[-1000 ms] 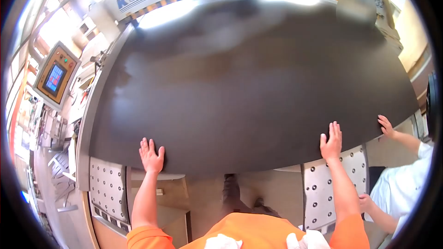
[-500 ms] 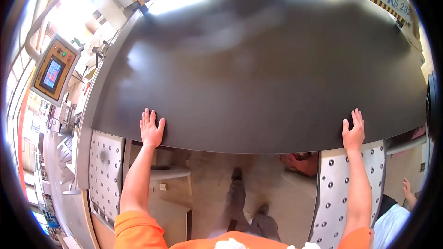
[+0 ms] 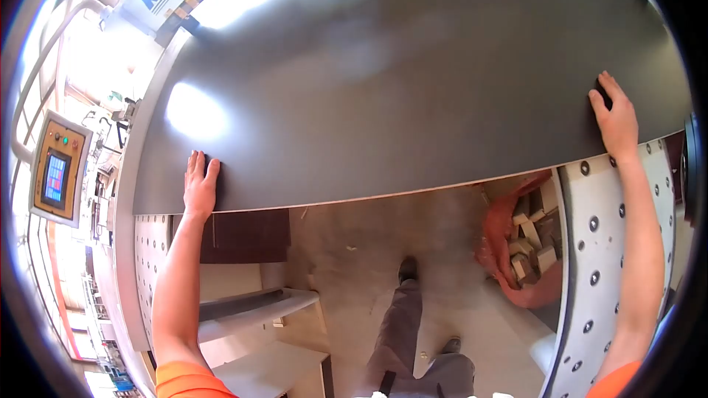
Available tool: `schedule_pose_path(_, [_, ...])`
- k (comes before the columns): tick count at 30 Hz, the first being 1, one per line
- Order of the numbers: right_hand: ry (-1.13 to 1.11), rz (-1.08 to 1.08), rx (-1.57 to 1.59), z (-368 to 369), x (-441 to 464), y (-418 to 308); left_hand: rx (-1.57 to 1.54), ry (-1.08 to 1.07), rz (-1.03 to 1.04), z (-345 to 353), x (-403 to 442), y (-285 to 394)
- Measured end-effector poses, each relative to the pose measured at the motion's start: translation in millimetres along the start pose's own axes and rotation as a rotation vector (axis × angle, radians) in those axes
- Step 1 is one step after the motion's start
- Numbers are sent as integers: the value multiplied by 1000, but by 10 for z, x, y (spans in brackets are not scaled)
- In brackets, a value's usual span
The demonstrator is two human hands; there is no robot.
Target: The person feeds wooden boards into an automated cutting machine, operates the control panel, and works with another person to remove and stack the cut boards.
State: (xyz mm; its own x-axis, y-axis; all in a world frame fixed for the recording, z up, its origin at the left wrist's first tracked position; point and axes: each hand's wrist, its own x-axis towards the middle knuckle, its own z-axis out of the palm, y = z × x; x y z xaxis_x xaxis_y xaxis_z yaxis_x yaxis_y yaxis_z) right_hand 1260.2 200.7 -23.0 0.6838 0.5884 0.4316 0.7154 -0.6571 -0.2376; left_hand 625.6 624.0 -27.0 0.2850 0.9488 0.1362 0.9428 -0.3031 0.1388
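Dark panel [image 3: 398,110] lies flat, its near edge bridging the gap between left worktop [image 3: 152,245] and right worktop [image 3: 606,250] — presumably so both bear its width. Left hand [image 3: 200,193] and right hand [image 3: 618,125] rest palm-down near its ends, probably for even control. Fingers [image 3: 195,167] of each extended, thumbs spread away — clamped on nothing. Control box [image 3: 65,138] stands left; red sack [image 3: 504,280] of blocks [image 3: 525,245] sits below.

And the dark board [image 3: 413,96] gleams smooth and satiny, white glare blazing off its face, the support table [image 3: 577,298] shows pale and metal-looking, smooth between its studs [image 3: 595,278], the left sleeve [image 3: 188,381] is orange cloth, the trousers [image 3: 394,320] matt grey cloth, that red sack [image 3: 495,243] crumpled, plastic-looking, the blocks [image 3: 531,234] matt and wood-like!
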Motion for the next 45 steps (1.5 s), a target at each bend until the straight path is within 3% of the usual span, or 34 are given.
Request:
schedule_pose_path(26, [-2,72,27,1107,1833,-232,-187,19,-10,369,2045,651])
schedule_pose_path(36, [-10,75,87,1292,2162,-251,-253,32,-27,408,2340,806])
schedule_pose_path(45, [8,23,116,1281,2182,-232,-325,266,93,369,2223,896])
